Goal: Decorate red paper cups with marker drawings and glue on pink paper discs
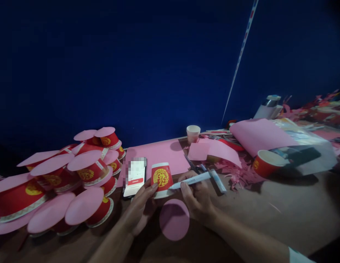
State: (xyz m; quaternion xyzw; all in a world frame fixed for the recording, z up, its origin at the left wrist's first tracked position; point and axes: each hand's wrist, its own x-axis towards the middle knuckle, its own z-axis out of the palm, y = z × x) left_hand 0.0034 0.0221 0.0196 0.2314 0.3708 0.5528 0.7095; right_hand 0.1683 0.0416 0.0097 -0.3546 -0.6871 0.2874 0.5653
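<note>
My left hand [142, 204] is closed round the left side of a red paper cup [161, 179] with a gold emblem; the cup stands upside down, its white rim at the bottom. In my right hand [197, 197] is a white glue pen [196, 179], which points left, with its tip at the cup's lower right edge. A pink paper disc [174, 220] lies on the table just below the cup. Left of the cup lies a phone [135, 179] with its screen lit. The pen's cap [218, 181] or a similar white tube rests right of my right hand.
Many red cups topped with pink discs [85, 206] are stacked at the left. Pink sheets [159, 149], scissors [192, 164], paper scraps [238, 173] and a white cup [193, 133] lie behind my hands. Another red cup [268, 162] and a plastic bag [315, 157] are at the right.
</note>
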